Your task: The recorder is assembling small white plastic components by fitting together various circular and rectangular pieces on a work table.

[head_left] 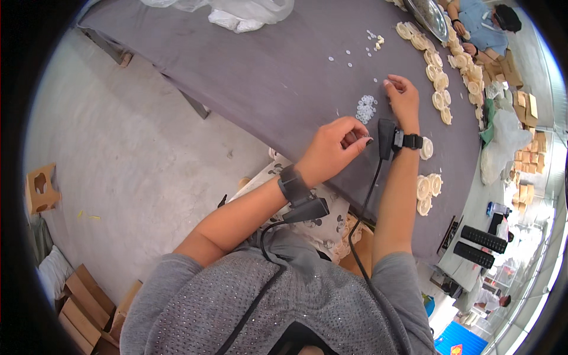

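My left hand (338, 147) is closed in a pinch over the grey-purple tabletop. Something small and dark shows at its fingertips, too small to name. A pile of small translucent white rings (365, 110) lies just beyond it, between my two hands. My right hand (403, 102) is on the pile's right, its fingers curled in and thumb and forefinger near each other; whatever they hold, if anything, is hidden. A lone ring (375, 80) lies left of those fingertips. Round cream plastic parts (425, 148) sit to the right of my right wrist.
A long row of cream round parts (438, 80) runs along the table's right side, with a metal tray (427, 18) beyond. Small cream pieces (378, 42) and loose rings are scattered ahead. A plastic bag (242, 15) lies at the far left; another person (482, 26) sits far right.
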Action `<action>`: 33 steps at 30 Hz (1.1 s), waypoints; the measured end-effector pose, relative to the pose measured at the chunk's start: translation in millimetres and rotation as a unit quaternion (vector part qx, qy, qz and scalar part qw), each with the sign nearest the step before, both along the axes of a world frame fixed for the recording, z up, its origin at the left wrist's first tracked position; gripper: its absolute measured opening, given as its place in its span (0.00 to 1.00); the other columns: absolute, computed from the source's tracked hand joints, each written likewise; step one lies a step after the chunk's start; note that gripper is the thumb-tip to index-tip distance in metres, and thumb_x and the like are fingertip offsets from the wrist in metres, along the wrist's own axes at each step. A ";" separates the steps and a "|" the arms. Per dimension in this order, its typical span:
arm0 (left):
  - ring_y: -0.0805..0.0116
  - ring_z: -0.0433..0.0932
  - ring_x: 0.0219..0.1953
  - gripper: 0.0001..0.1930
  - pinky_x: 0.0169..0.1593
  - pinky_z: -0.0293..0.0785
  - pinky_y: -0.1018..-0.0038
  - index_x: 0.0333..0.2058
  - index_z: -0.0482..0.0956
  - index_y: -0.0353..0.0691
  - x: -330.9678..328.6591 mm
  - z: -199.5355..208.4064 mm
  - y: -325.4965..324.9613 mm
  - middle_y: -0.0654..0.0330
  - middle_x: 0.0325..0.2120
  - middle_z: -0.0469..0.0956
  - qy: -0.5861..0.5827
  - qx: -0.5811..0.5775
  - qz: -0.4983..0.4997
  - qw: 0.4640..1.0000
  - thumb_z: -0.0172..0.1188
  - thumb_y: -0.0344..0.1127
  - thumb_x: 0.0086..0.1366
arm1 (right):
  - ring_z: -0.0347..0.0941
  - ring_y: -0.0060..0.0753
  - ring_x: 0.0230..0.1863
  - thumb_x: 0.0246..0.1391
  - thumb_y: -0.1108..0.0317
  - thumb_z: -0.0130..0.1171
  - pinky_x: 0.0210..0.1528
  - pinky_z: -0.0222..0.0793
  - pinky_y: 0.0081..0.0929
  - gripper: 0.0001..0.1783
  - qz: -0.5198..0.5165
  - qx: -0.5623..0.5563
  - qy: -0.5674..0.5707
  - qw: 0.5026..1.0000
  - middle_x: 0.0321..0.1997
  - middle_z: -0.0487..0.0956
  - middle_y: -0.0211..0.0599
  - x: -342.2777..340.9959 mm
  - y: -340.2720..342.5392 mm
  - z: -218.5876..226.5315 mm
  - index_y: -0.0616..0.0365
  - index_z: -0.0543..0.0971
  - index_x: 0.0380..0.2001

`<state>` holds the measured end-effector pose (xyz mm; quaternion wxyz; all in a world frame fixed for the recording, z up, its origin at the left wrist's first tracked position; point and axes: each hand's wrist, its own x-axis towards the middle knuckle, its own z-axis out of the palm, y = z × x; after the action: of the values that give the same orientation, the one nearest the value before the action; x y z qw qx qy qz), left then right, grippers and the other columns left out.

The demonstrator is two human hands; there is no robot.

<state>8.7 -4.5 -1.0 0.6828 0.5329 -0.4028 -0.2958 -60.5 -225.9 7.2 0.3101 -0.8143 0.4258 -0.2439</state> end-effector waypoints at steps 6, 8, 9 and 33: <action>0.78 0.73 0.21 0.06 0.26 0.69 0.82 0.35 0.72 0.35 -3.0 -7.0 0.5 0.62 0.23 0.75 0.073 0.011 -0.032 0.997 0.54 0.30 0.59 | 0.73 0.29 0.33 0.43 0.61 0.61 0.36 0.67 0.24 0.17 0.017 -0.052 0.034 0.998 0.29 0.77 0.38 48.3 -52.6 -5.5 0.60 0.77 0.36; 0.78 0.73 0.21 0.07 0.26 0.70 0.82 0.36 0.72 0.36 -2.1 -5.2 2.2 0.62 0.23 0.75 0.057 0.010 -0.019 0.998 0.54 0.30 0.59 | 0.73 0.29 0.33 0.42 0.61 0.62 0.36 0.67 0.24 0.17 0.017 -0.078 0.037 0.996 0.29 0.77 0.38 62.9 -58.4 -5.4 0.59 0.77 0.35; 0.78 0.73 0.22 0.07 0.26 0.70 0.82 0.36 0.72 0.36 -1.7 -4.9 2.9 0.62 0.23 0.75 0.045 0.013 -0.013 0.999 0.54 0.29 0.59 | 0.73 0.29 0.32 0.42 0.61 0.62 0.35 0.68 0.24 0.16 -0.004 -0.088 0.067 0.994 0.29 0.77 0.37 68.0 -59.9 -6.7 0.59 0.78 0.34; 0.78 0.71 0.25 0.11 0.29 0.69 0.83 0.35 0.78 0.38 -6.2 -9.7 3.1 0.62 0.26 0.74 0.011 -0.056 -0.004 0.998 0.60 0.24 0.50 | 0.74 0.23 0.37 0.45 0.77 0.60 0.42 0.69 0.19 0.10 0.096 0.152 -0.090 0.980 0.34 0.78 0.36 -60.1 141.8 63.4 0.65 0.77 0.34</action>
<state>2.5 -1.4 -10.7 0.7150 0.4892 -0.4127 -0.2813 -120.6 -84.1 70.6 0.4894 -0.7694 0.3478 -0.2179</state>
